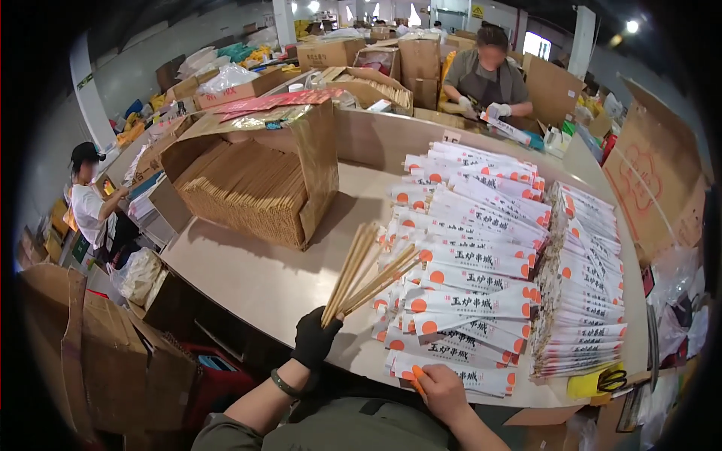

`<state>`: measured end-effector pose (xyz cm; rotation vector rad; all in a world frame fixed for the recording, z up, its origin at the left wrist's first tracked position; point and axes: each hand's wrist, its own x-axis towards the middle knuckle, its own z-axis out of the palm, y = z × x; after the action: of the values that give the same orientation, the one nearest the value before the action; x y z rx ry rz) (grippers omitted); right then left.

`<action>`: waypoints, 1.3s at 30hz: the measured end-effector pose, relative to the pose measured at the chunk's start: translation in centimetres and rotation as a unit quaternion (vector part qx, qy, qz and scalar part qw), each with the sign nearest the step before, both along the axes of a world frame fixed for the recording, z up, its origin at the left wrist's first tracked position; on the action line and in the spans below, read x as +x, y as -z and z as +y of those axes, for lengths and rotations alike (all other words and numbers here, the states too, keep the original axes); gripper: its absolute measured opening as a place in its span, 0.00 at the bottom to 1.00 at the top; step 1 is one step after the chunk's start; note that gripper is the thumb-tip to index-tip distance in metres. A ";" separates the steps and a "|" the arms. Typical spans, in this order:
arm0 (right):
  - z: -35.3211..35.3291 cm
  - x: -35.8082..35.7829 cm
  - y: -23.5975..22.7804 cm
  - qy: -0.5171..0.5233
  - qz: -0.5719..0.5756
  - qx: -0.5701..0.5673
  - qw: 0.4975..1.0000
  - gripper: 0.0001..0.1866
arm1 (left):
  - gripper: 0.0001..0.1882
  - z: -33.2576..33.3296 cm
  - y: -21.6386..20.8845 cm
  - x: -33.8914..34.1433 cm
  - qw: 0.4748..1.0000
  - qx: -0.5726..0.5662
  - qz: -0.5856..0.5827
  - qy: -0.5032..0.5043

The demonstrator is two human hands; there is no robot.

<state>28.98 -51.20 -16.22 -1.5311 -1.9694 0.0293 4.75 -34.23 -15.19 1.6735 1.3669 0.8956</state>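
My left hand (pixel 314 338), in a black glove with a bracelet at the wrist, grips a fanned bundle of wooden chopsticks (pixel 353 278) above the table's near edge. My right hand (pixel 445 392) is bare apart from an orange finger cover. Its fingers are curled and pressed together at the nearest white paper chopstick sleeve (pixel 481 378), by the bottom of a loose pile. Long paper sleeves with orange dots (pixel 481 301) overlap across the middle of the table. To their right stands a tight stack of more sleeves (pixel 579 331).
A cardboard box (pixel 320 161) full of chopsticks lies on its side at the far left. Black-handled scissors (pixel 613 379) rest near a yellow piece at the right edge. Across the partition, a gloved person (pixel 492 75) works; another person (pixel 94 199) stands far left.
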 end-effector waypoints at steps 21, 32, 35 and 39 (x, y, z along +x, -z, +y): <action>3.4 5.1 -7.2 0.067 0.303 -0.113 0.944 0.07 | 0.12 1.1 -6.1 -4.2 0.961 -0.170 0.042 0.213; 8.0 -0.7 -8.7 -0.103 -0.113 0.085 0.985 0.06 | 0.15 -1.4 -2.3 4.8 0.953 -0.093 -0.233 0.168; 7.0 2.1 -8.5 0.061 -0.108 0.121 0.985 0.11 | 0.10 0.3 -2.2 3.0 0.997 0.006 -0.043 0.070; 2.3 1.8 -3.0 -0.068 -0.071 -0.045 0.994 0.13 | 0.16 0.5 -0.1 1.3 0.998 0.024 0.019 0.050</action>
<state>30.79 -48.90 -13.18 -1.4876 -2.2095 0.0686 6.07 -33.69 -15.08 1.7879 1.2841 0.8486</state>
